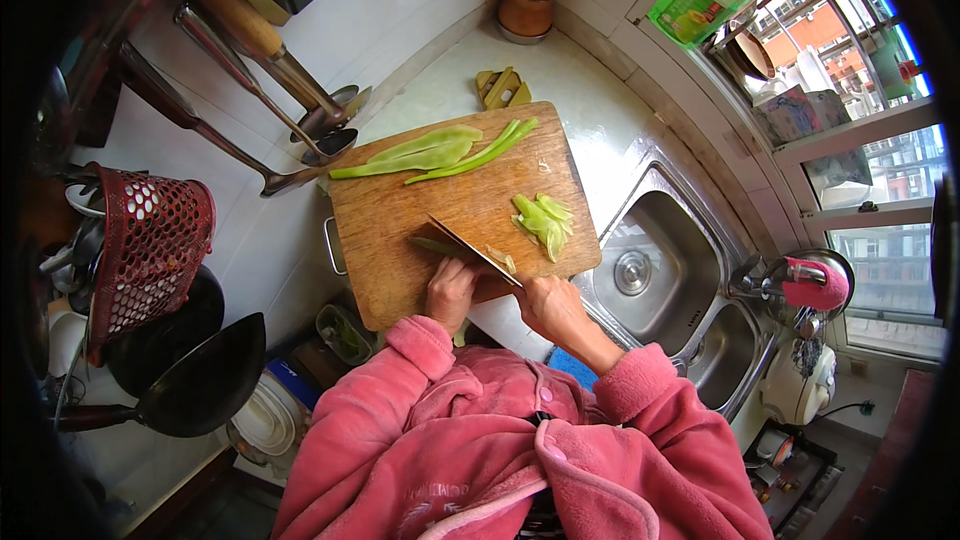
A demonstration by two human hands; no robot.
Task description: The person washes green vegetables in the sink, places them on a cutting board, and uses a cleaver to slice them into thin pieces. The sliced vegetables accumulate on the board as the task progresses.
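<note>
My right hand (pixel 553 305) grips the handle of a kitchen knife (pixel 478 251), its blade slanting up and left over a wooden cutting board (pixel 390 240). On the blade's left side, my left hand (pixel 452 291) rests with bent fingers on a darkish piece of vegetable (pixel 435 246), which the blade partly hides. A few pale slices (pixel 501 259) lie just right of the blade. Farther right on the board is a small pile of sliced light green stalk (pixel 545 223). Long peeled stalk pieces (pixel 427 150) and thin green strips (pixel 480 157) lie along the board's far edge.
A double steel sink (pixel 664 262) adjoins the board's right side. Beyond the board is an olive-coloured plastic piece (pixel 502 88). Ladles and a spatula (pixel 292 180) hang at upper left. A red perforated basket (pixel 150 255) and a dark wok (pixel 206 382) stand at left.
</note>
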